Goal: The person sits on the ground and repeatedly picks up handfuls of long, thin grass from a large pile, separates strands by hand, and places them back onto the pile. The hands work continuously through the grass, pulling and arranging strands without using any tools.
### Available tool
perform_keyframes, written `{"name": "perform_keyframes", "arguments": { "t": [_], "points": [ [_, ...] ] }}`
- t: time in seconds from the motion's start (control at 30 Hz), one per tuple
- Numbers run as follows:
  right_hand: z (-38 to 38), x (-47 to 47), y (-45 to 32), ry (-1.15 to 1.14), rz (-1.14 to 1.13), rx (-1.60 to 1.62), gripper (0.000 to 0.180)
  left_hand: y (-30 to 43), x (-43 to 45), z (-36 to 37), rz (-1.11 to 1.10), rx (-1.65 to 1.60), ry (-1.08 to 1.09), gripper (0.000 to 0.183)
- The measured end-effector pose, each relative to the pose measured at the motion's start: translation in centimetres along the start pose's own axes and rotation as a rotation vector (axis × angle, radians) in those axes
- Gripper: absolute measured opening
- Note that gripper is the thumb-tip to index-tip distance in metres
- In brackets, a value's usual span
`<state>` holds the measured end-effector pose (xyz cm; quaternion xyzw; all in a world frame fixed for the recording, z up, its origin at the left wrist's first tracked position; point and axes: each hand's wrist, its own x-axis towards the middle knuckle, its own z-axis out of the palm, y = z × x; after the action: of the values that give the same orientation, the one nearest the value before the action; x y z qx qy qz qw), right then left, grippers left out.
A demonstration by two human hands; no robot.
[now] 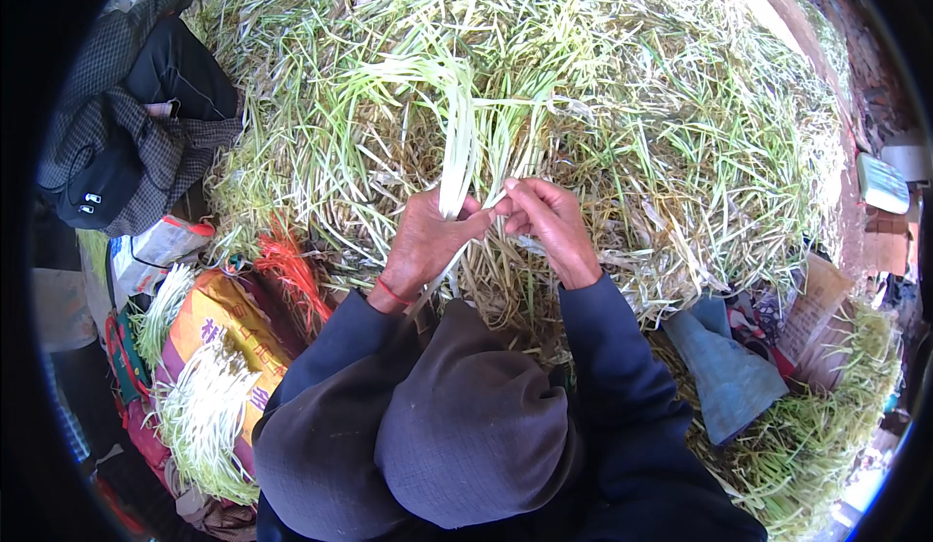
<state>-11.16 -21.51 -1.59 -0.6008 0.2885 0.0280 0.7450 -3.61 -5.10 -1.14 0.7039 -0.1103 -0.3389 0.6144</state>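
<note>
My left hand [423,243], with a red string at its wrist, grips a small upright bunch of pale leafy stalks [458,141], which look like blanched garlic chives. The bunch's leaf tips bend over to the left at the top. Close beside it, my right hand [548,222] pinches a thin pale stalk [498,201] between thumb and forefinger, near my left thumb. Both hands are above the near edge of a wide heap of loose stalks [619,68], green and pale mixed with dry brown leaves. The lower ends of the held bunch are partly hidden by my left hand.
My knees [474,425] are just below my hands. Orange-red plastic strips [291,265] lie to the left, near a yellow printed bag [237,323] with a stalk bundle [208,418] on it. Another person [146,97] sits at upper left. Blue cloth [729,374] lies at right.
</note>
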Motion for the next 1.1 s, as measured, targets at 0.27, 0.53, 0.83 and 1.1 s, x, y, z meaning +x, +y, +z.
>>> {"name": "perform_keyframes", "arguments": {
  "t": [0.27,0.53,0.83,1.1],
  "points": [
    [0.0,-0.6,-0.6,0.083,-0.057,0.092,0.023,2.1,-0.4,-0.7,-0.235,-0.025,-0.182,0.015],
    [-0.4,-1.6,-1.3,0.124,-0.147,0.042,0.022,2.1,-0.6,-1.0,-0.245,-0.084,-0.245,0.023],
    [0.4,-2.5,-1.5,0.168,-0.275,0.074,0.019,2.4,-0.9,-0.8,-0.162,-0.092,-0.268,0.028],
    [-0.4,-3.5,-1.4,0.475,-0.611,0.229,0.015,3.5,-0.2,-0.7,-0.029,-0.313,-0.205,0.026]
  ]
}}
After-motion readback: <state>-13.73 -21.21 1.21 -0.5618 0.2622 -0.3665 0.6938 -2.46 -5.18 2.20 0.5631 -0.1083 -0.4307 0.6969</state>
